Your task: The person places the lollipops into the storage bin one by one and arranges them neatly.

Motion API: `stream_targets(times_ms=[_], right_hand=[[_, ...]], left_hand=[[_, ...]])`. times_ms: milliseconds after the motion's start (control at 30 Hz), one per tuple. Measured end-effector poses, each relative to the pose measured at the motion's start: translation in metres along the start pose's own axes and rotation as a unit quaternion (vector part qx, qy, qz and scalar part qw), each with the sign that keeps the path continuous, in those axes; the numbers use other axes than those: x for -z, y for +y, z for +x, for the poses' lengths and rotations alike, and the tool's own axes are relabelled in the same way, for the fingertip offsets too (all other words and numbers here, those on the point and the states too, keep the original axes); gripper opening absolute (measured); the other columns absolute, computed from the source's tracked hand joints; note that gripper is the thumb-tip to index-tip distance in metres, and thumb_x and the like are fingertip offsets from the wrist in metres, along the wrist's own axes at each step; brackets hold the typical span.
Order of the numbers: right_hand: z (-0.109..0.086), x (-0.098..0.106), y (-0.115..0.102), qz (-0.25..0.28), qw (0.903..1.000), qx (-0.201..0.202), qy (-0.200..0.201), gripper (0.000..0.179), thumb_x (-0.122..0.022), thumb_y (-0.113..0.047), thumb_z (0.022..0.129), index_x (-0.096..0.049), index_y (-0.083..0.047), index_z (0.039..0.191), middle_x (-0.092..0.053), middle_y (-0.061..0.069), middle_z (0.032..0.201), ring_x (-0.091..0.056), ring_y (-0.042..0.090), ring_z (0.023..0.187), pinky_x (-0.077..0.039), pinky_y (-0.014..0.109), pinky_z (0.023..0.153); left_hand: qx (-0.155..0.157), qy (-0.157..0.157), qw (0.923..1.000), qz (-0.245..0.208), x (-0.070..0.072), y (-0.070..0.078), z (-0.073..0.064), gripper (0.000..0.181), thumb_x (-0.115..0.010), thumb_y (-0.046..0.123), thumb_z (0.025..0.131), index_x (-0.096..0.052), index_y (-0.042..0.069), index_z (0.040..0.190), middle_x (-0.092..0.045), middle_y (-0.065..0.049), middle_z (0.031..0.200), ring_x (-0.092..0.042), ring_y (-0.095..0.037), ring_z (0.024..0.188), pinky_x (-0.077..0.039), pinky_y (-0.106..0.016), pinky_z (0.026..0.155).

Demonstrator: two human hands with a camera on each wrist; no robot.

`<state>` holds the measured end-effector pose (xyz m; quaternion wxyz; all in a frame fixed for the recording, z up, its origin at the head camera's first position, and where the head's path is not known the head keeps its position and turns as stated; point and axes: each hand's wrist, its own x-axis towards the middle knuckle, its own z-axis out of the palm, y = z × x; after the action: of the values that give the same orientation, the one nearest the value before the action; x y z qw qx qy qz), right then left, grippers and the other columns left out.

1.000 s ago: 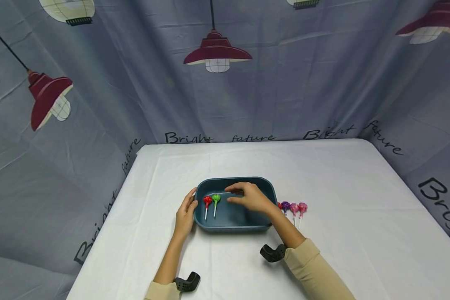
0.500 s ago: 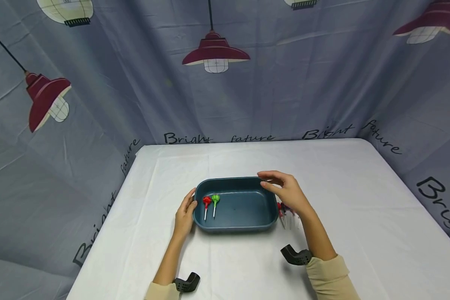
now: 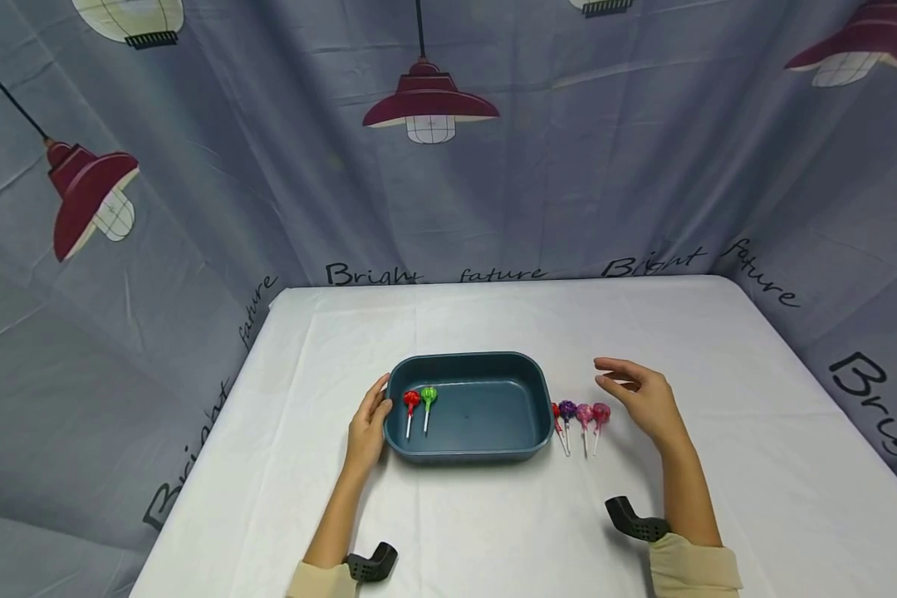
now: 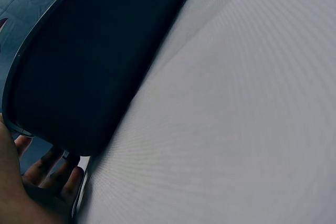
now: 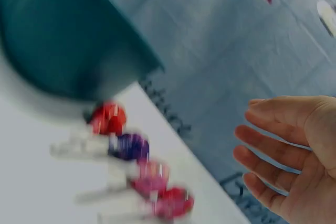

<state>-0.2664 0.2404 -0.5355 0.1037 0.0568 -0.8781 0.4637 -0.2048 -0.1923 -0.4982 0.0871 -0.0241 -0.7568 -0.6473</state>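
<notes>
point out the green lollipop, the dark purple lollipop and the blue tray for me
Green lollipop (image 3: 429, 394), head view: its round candy head.
Dark purple lollipop (image 3: 567, 409), head view: its candy head.
Blue tray (image 3: 486, 418), head view: bare floor.

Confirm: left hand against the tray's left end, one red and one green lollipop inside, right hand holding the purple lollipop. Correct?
Not quite: the right hand holds nothing. The purple lollipop lies on the white table beside the tray, as the head view shows. The rest stands.
</notes>
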Motion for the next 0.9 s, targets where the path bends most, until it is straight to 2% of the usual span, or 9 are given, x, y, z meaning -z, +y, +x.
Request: stream_targets(times_ms=[133,200,267,367,567,733,900], right_hand=[[-0.022,0.017,-0.033,0.011,0.9990,-0.036,-0.024,0.041,-0.064,-0.034,0.087,-0.062,-0.010,0.120,-0.064,0.009,0.111,-0.056,0.015,0.094,-0.043,0.027,0.077],[-0.029,0.020,-0.041,0.012,0.9979,-0.051,-0.039,0.041,-0.063,-0.032,0.088,-0.061,-0.007,0.120,-0.063,0.011,0.112,-0.055,0.012,0.093,-0.043,0.027,0.077],[-0.034,0.022,-0.047,0.016,0.9957,-0.065,-0.063,0.044,-0.063,-0.031,0.088,-0.059,-0.004,0.123,-0.062,0.015,0.115,-0.055,0.015,0.093,-0.041,0.033,0.079],[-0.037,0.022,-0.045,0.019,0.9927,-0.072,-0.095,0.046,-0.064,-0.030,0.087,-0.058,-0.003,0.124,-0.061,0.017,0.116,-0.057,0.019,0.094,-0.040,0.038,0.082],[-0.037,0.015,-0.034,0.001,0.9884,-0.067,-0.136,0.048,-0.069,-0.025,0.083,-0.058,0.000,0.122,-0.060,0.018,0.115,-0.059,0.027,0.098,-0.045,0.037,0.083],[-0.037,0.012,-0.033,-0.008,0.9881,-0.063,-0.140,0.047,-0.070,-0.022,0.083,-0.058,-0.001,0.123,-0.058,0.020,0.118,-0.057,0.032,0.101,-0.045,0.041,0.085],[-0.038,0.011,-0.031,-0.017,0.9883,-0.060,-0.140,0.045,-0.070,-0.021,0.083,-0.058,-0.001,0.122,-0.059,0.020,0.117,-0.057,0.034,0.102,-0.044,0.046,0.086]], left_hand=[[0.003,0.000,1.0000,0.002,0.000,0.000,0.000,0.041,-0.045,0.007,0.097,-0.043,0.006,0.138,-0.048,-0.018,0.132,-0.044,-0.027,0.123,-0.035,-0.040,0.100],[0.004,0.000,1.0000,0.001,0.000,0.000,0.001,0.041,-0.045,0.007,0.097,-0.043,0.006,0.138,-0.049,-0.018,0.132,-0.044,-0.027,0.123,-0.035,-0.040,0.100],[0.004,0.001,1.0000,0.001,0.000,0.000,0.001,0.041,-0.045,0.007,0.097,-0.043,0.007,0.138,-0.049,-0.019,0.132,-0.044,-0.027,0.123,-0.035,-0.039,0.100],[0.007,-0.001,1.0000,-0.002,0.000,-0.001,0.001,0.042,-0.046,0.008,0.097,-0.043,0.007,0.138,-0.049,-0.019,0.132,-0.044,-0.027,0.123,-0.035,-0.040,0.100],[-0.001,-0.006,1.0000,0.000,0.000,-0.003,0.000,0.042,-0.045,0.007,0.097,-0.042,0.007,0.138,-0.048,-0.019,0.132,-0.044,-0.027,0.123,-0.035,-0.042,0.100],[-0.013,-0.004,0.9999,0.006,0.000,-0.003,0.001,0.042,-0.046,0.007,0.096,-0.043,0.006,0.138,-0.049,-0.019,0.131,-0.045,-0.029,0.122,-0.036,-0.042,0.099],[-0.010,-0.003,0.9999,0.009,0.001,-0.003,0.000,0.042,-0.046,0.007,0.096,-0.043,0.007,0.138,-0.049,-0.017,0.132,-0.044,-0.028,0.123,-0.037,-0.041,0.098]])
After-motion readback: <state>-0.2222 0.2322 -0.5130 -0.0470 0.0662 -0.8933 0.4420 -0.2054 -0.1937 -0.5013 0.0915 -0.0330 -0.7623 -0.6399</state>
